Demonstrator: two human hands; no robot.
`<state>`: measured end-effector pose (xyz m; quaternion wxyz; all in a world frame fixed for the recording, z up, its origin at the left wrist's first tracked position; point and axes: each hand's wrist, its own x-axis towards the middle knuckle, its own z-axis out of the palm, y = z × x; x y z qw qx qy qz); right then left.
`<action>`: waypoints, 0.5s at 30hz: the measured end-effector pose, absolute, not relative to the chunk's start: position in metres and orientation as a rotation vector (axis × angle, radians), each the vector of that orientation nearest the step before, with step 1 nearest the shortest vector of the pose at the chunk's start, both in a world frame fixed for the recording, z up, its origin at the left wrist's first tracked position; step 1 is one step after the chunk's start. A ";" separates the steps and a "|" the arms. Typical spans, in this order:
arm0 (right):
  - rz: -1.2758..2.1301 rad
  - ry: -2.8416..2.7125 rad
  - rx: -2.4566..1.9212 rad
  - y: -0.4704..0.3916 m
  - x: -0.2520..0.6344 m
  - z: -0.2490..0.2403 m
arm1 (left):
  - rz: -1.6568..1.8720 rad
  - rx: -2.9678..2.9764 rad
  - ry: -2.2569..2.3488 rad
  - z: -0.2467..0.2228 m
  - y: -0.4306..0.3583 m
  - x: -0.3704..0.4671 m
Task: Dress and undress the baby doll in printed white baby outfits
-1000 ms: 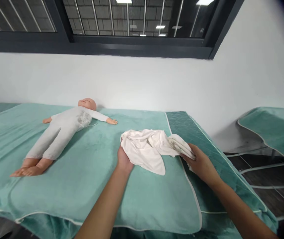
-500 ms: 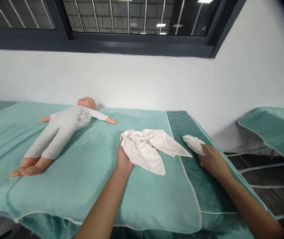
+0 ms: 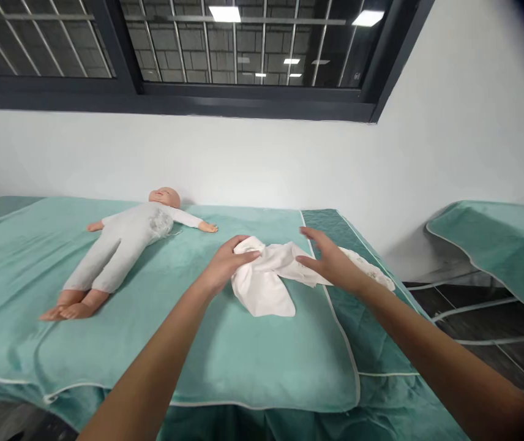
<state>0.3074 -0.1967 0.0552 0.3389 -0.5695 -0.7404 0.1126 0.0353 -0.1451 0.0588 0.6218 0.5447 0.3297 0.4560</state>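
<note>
A crumpled white garment (image 3: 266, 294), seemingly of soft cloth, lies on the teal bed cover (image 3: 243, 373). My left hand (image 3: 228, 263) grips its left end, thumb on top and fingers behind the folds. Just over the garment's right part is my right hand (image 3: 329, 260), thumb and fingers spread with nothing between them. A second white cloth piece (image 3: 370, 269) with a faint pattern rests to the right, partly hidden behind my right forearm.
A baby doll (image 3: 124, 242) in a white suit lies on its back at the left. Behind the bed stands a white wall (image 3: 262, 159) below a dark-framed, barred window (image 3: 243, 92). Another teal-covered surface (image 3: 510, 245) with metal bars beneath it is at the right.
My right hand has let go of the second cloth piece at the right and moved left to the garment, fingers opening. My left hand stays at the garment's left end, its thumb now on top.
</note>
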 end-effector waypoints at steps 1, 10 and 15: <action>0.401 -1.996 -1.382 -0.189 0.291 0.068 | 1.009 1.324 0.696 0.075 -0.149 0.036; 0.711 -2.304 -1.185 -0.173 0.230 0.170 | 1.061 2.095 0.793 0.166 -0.184 -0.006; 0.800 -2.546 -1.193 -0.195 0.233 0.205 | 1.014 2.604 0.970 0.161 -0.191 -0.018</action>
